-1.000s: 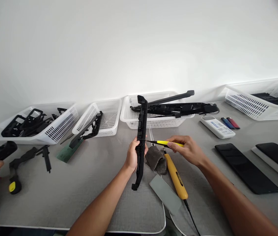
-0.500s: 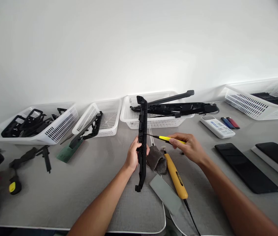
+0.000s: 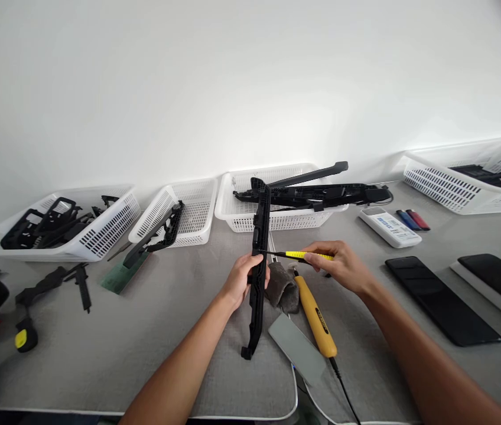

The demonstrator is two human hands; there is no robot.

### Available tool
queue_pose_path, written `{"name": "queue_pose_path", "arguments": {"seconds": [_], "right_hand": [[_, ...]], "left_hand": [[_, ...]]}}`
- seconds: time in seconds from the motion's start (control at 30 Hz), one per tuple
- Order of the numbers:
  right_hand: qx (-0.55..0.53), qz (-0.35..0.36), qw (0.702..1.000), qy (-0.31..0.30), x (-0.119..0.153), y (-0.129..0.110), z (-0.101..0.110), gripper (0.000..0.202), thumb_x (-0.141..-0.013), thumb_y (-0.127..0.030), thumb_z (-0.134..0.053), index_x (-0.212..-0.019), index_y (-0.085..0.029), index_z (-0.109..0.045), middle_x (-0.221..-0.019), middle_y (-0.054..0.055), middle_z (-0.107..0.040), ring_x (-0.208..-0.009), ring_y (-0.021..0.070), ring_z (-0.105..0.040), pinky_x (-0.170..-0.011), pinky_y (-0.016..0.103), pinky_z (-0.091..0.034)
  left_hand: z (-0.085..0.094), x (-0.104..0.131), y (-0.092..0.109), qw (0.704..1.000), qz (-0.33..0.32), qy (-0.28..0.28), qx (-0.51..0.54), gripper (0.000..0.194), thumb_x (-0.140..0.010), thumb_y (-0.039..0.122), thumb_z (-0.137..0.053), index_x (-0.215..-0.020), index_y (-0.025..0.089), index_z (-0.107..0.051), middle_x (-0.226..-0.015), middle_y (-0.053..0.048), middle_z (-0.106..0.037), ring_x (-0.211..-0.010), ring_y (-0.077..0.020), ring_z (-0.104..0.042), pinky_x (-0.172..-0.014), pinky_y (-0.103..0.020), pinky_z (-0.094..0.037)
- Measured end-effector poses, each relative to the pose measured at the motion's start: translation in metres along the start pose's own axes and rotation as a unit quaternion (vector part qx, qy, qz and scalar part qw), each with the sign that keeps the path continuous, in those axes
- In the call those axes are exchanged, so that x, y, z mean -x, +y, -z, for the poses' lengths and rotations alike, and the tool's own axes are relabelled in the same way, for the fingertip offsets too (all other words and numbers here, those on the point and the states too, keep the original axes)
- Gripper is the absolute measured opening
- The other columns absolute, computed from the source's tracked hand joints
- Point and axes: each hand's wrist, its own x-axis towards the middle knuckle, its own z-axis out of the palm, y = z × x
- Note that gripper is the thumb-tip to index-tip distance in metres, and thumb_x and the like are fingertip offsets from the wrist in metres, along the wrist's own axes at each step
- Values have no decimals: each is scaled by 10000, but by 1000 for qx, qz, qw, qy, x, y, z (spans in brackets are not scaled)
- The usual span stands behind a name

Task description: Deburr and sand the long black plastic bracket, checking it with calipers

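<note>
While the left fingers [image 3: 253,260] clasp the black strip [image 3: 257,289] mid-length, the right fingers [image 3: 318,260] pinch a yellow-handled tool [image 3: 295,254] pointing at it.

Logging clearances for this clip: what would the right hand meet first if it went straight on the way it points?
Probably the black part in the left hand; the yellow-handled tool seems to touch it, though depth is unclear.

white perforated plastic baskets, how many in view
4: a wide white perforated plastic basket at far left, a smaller basket beside it, a middle basket behind the long black plastic part, and a far-right basket. Others may be out of frame.
</note>
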Motion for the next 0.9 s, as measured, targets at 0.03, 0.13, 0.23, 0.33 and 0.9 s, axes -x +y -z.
{"name": "queue_pose_path", "arguments": {"seconds": [0.03, 0.13, 0.23, 0.33, 0.9], "right_hand": [[2, 3, 1000, 1, 0, 0, 0, 538, -899, -701, -678, -868, -180, -806, -661, 17, -615, -626, 161, -494, -563, 291, -363], [11, 2, 999, 33, 0, 1, 1, 560, -892, -720, -679, -911, -177, -815, -671, 23, -629, -622, 162, -489, -542, 291, -356], [13, -2, 999, 35, 1, 1, 2, 557, -889, -724, -682, -888, -181, -805, -661, 20, -620, -613, 158, -480, -529, 288, -348], [8, -6, 999, 33, 1, 1, 3, 534, -888, -707, -689, -856, -186, -799, -649, 14, -599, -610, 157, -476, -537, 286, -352], [30, 8, 998, 46, 2, -2, 1, 573, -896, -731, -673, -925, -178, -820, -683, 26, -631, -622, 162, -490, -535, 293, -348]], "left_hand": [[0, 0, 0, 1000, 2, -2, 2, 360, -838, 527, -731, -798, 182, -634, -651, -26, -676, -484, -141, -578, -467, -257, -409], [-1, 0, 1, 1000, 9, -2, 7, 362, -839, 527, -728, -775, 194, -604, -653, -25, -675, -477, -138, -571, -458, -256, -396], [0, 0, 1, 1000, 16, -6, 13, 360, -841, 525, -730, -785, 197, -594, -653, -23, -673, -479, -138, -571, -462, -256, -392], [2, 0, 0, 1000, 17, -13, 17, 357, -861, 520, -724, -790, 194, -596, -656, -24, -672, -487, -135, -567, -470, -257, -394], [3, 1, 5, 999, 37, -15, 5, 362, -833, 527, -752, -806, 189, -624, -698, -37, -690, -531, -145, -582, -510, -269, -406]]}}
